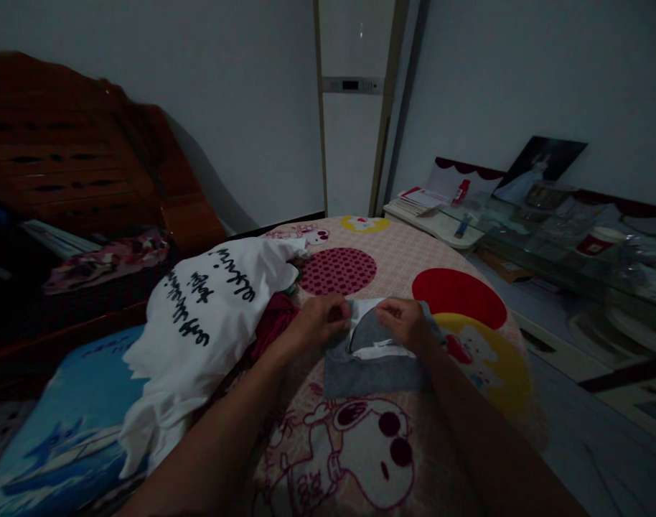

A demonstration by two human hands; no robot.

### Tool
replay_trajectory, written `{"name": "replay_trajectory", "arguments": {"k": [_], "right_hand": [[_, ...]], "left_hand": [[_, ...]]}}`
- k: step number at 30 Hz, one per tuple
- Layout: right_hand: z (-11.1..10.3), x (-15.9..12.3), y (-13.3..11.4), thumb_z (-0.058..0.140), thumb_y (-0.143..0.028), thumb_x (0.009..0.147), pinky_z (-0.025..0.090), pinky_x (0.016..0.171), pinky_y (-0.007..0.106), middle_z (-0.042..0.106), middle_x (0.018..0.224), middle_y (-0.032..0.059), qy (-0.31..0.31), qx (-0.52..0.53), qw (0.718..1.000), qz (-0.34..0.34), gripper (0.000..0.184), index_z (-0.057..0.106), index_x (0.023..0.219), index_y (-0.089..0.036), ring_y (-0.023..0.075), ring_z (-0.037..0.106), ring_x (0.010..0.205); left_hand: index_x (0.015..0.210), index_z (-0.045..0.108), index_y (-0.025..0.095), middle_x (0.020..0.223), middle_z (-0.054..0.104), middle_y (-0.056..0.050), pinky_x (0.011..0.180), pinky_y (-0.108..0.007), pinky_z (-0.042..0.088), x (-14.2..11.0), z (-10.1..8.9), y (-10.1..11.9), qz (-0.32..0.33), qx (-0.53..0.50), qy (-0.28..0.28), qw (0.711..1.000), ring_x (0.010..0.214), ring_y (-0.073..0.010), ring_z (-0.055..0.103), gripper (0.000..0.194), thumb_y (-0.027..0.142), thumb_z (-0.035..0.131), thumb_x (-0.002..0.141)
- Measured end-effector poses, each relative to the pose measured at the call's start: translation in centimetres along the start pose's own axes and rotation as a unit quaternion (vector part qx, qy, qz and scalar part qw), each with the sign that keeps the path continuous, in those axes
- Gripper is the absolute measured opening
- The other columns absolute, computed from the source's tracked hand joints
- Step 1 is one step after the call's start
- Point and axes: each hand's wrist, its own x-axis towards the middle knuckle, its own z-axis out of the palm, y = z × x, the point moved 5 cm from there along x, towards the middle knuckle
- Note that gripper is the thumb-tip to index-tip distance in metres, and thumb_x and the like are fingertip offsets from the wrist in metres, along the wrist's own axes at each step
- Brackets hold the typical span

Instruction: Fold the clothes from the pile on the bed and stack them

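Both hands (321,321) pinching grey cloth (360,377) on patterned tablecloth (374,463); lettered white fabric (220,316) at left.

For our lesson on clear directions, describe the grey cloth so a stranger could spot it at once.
Start with the pink patterned table. On it, where the left hand and right hand touch fabric, lies the grey cloth. Its grey surface with white patches sets it apart from the larger white garment with black lettering to the left.

"JOE COOL" stands on the tablecloth (393,278).
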Motion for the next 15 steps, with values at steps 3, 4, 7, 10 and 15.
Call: {"name": "replay_trajectory", "arguments": {"k": [3, 4, 7, 10, 15], "right_hand": [[-2.9, 0.3, 1.1, 0.057, -0.034, 0.082, 0.046, 0.061, 0.026, 0.068, 0.072, 0.0030, 0.094, -0.051, 0.994, 0.003, 0.022, 0.071, 0.085, -0.017, 0.0163, 0.061, 0.065], [-3.8, 0.4, 1.6, 0.057, -0.033, 0.082, 0.049, 0.068, 0.029, 0.070, 0.079, 0.0055, 0.119, -0.083, 0.989, -0.001, 0.023, 0.071, 0.090, -0.016, 0.0185, 0.064, 0.072], [-6.2, 0.5, 3.8, 0.057, -0.032, 0.081, 0.049, 0.091, 0.038, 0.071, 0.104, 0.0135, 0.157, -0.204, 0.966, 0.016, 0.033, 0.070, 0.106, -0.015, 0.0266, 0.064, 0.098], [-7.7, 0.6, 6.6, 0.054, -0.032, 0.082, 0.040, 0.105, 0.043, 0.066, 0.122, 0.0180, 0.148, -0.273, 0.949, 0.064, 0.043, 0.066, 0.118, -0.012, 0.0309, 0.056, 0.118], [-7.6, 0.9, 9.2, 0.048, -0.034, 0.089, 0.040, 0.107, 0.042, 0.067, 0.124, 0.0146, 0.099, -0.228, 0.965, 0.081, 0.037, 0.068, 0.115, -0.016, 0.0271, 0.057, 0.120]], "left_hand": [[0.085, 0.064, 0.017, 0.084, 0.063, -0.001, 0.069, -0.024, 0.042, 0.2, 1.2, -0.1, 0.031, 0.069, -0.036, 0.996, 0.078, -0.0151, 0.057, 0.018, 0.019, 0.071, 0.069], [0.087, 0.064, 0.018, 0.088, 0.063, -0.002, 0.073, -0.026, 0.044, 0.2, 1.7, -0.1, 0.046, 0.092, -0.051, 0.993, 0.083, -0.0170, 0.057, 0.023, 0.020, 0.074, 0.066], [0.093, 0.064, 0.019, 0.096, 0.063, -0.003, 0.082, -0.030, 0.046, 0.1, 2.2, 0.0, 0.059, 0.105, -0.059, 0.991, 0.091, -0.0201, 0.058, 0.031, 0.022, 0.076, 0.065], [0.098, 0.064, 0.018, 0.095, 0.066, -0.004, 0.080, -0.030, 0.048, 0.4, 1.3, -0.9, 0.021, 0.050, -0.013, 0.998, 0.088, -0.0193, 0.061, 0.030, 0.030, 0.072, 0.072], [0.111, 0.065, 0.017, 0.111, 0.068, -0.009, 0.091, -0.037, 0.049, 1.1, -0.2, -3.6, -0.035, 0.051, 0.086, 0.994, 0.102, -0.0248, 0.062, 0.041, 0.034, 0.068, 0.074]]}}
